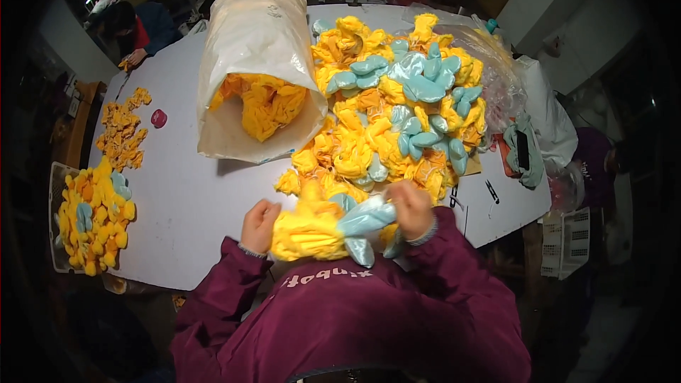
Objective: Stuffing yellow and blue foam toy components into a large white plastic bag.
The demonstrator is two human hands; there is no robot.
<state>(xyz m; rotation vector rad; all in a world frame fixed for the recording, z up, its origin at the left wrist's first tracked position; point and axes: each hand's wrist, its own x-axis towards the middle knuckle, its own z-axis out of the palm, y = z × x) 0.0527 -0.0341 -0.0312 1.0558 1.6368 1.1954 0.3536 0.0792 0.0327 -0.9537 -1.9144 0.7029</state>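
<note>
Left hand (pixel 259 225): closed on the yellow end of a yellow-and-blue fabric piece (pixel 328 228), held at the desk's near edge. Right hand (pixel 411 209): closed on the blue part of the same piece. Large heap of like pieces (pixel 397 113): piled just beyond, toward the desk's (pixel 191 198) right side. White sack (pixel 259 71): laid open at centre, yellow fabric inside. Basket (pixel 55 191) of yellow pieces: at the left edge. Small orange scraps (pixel 122 131): spread near the far left edge.
</note>
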